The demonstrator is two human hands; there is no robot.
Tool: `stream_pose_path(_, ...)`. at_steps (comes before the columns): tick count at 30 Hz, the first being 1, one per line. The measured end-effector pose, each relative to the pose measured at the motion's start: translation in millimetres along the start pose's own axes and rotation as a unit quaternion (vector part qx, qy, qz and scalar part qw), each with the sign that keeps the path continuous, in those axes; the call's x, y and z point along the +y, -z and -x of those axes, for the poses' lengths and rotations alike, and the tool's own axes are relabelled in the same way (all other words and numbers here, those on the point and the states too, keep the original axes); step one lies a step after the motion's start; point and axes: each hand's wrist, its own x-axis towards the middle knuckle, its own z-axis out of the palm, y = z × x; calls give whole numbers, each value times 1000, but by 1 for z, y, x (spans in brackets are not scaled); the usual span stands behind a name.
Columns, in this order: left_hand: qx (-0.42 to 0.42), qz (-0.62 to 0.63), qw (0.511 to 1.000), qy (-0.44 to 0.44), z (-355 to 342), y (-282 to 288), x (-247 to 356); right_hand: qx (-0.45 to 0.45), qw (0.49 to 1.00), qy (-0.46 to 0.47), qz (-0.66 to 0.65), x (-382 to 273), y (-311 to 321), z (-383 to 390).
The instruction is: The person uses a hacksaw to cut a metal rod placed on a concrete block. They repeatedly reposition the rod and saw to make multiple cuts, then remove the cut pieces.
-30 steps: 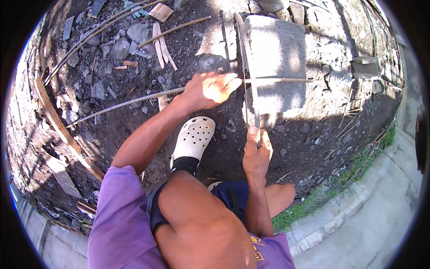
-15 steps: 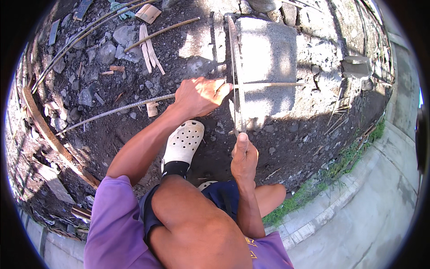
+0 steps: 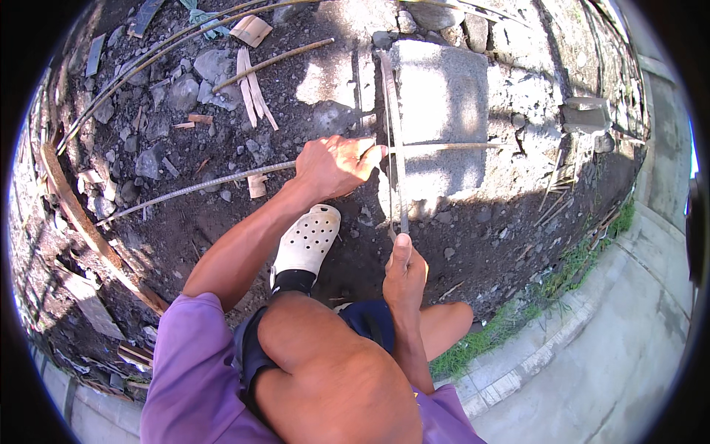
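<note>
A long ribbed steel rebar (image 3: 203,181) runs from the left across the dirt, its far end lying over a pale concrete block (image 3: 442,92). My left hand (image 3: 336,166) is wrapped round it just left of the block, thumb toward the right. Beside that thumb, a hacksaw (image 3: 397,148) crosses the rebar near the block's left edge, its long narrow frame pointing away from me. My right hand (image 3: 404,272) is closed on the hacksaw's near end, thumb on top; the handle is mostly hidden in the fist. The exact point where blade meets rebar is hard to make out.
My shoe (image 3: 309,238) stands below my left hand. Stones (image 3: 183,93), split wood strips (image 3: 254,89) and a stick (image 3: 274,64) lie at the far left. A rusty curved strip (image 3: 89,229) is at the left; a grassy curb (image 3: 510,325) borders pavement at the right.
The hacksaw and my right hand have drawn back toward me a little. My left hand keeps its hold on the rebar. The whole view has shifted slightly.
</note>
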Motion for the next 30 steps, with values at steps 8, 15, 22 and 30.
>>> stream_pose_path(8, 10, -10, 999, -29, -1, -9, -7, 3, 1000, 9, 25, 21, 12, 31)
stream_pose_path(15, -46, 28, 997, 50, 0, -3, -2, -4, 1000, -17, 21, 5, 10, 18)
stream_pose_path(22, -30, 30, 998, 36, 4, 1, -4, 7, 999, 12, 49, -12, -6, -19)
stream_pose_path(30, -289, 76, 953, 46, -27, 27, -11, 8, 1000, 4, 30, -13, -8, -16)
